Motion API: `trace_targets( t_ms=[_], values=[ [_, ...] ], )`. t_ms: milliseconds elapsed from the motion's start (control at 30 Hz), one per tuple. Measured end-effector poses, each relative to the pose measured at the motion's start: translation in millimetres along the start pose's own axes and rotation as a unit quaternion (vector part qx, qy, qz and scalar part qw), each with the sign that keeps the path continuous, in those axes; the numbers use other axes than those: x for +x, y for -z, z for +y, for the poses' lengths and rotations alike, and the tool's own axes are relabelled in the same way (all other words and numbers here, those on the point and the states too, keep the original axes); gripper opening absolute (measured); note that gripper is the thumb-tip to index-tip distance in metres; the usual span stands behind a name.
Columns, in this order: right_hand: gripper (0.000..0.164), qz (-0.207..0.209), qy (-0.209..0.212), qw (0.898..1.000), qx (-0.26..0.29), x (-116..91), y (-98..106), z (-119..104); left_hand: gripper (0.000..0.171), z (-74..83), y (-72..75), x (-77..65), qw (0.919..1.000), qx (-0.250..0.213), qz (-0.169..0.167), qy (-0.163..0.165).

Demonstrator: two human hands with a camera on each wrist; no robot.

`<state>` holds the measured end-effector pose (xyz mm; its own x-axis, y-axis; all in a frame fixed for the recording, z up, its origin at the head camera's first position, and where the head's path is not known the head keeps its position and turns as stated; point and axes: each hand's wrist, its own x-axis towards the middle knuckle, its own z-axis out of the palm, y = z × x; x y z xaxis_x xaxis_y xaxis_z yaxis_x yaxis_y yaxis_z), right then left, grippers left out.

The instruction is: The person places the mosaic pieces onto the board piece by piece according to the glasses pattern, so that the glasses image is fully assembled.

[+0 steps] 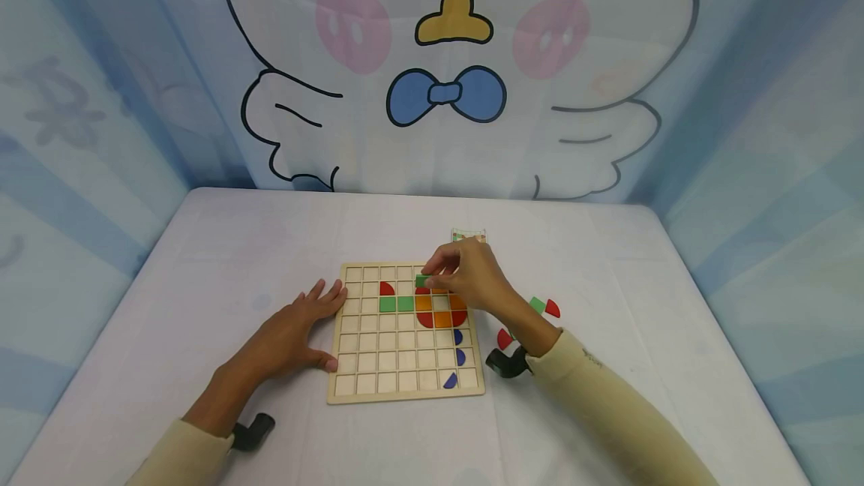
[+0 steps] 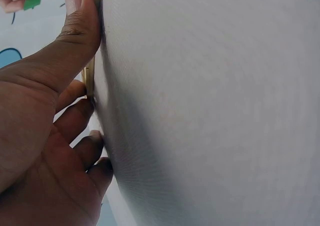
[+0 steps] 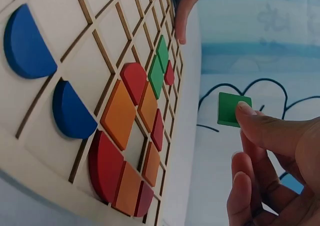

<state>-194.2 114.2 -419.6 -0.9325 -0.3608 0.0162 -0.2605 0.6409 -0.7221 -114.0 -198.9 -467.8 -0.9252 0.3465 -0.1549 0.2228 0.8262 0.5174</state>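
Observation:
A green square tile [image 3: 231,108] is pinched between the thumb and fingers of my right hand [image 1: 472,276], raised over the upper right of the wooden grid board [image 1: 405,399]. My left hand [image 1: 297,332] lies with spread fingers along the board's left edge, thumb near the lower corner. On the grid, orange squares [image 3: 118,115] and red quarter-circles [image 3: 106,167] form a ring around one bare cell. To its left sit two green squares [image 1: 396,304] with a red quarter-circle [image 1: 387,289] above. Blue half-circles [image 3: 75,109] occupy cells down the right side.
Loose red pieces [image 1: 553,308] and a green piece [image 1: 537,304] lie on the white table right of the board, partly behind my right forearm. Behind the board is a small printed card [image 1: 469,233], half covered by my right hand. A patterned curtain [image 1: 445,156] hangs at the back.

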Motion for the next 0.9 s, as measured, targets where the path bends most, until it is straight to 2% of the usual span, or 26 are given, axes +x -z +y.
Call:
trace_targets(
  t_ms=[633, 900],
  values=[
    [0.007, -0.043, 0.058, 0.997, 0.004, 25, -38, -24, 0.123, -0.3, 1.6, 1.4, 0.9999, 0.001, -0.011, 0.001],
    [0.011, -0.069, 0.061, 0.996, 0.000, 38, -57, -27, 0.123, -1.3, 1.5, 2.1, 0.9999, 0.004, -0.009, -0.004]
  ],
)
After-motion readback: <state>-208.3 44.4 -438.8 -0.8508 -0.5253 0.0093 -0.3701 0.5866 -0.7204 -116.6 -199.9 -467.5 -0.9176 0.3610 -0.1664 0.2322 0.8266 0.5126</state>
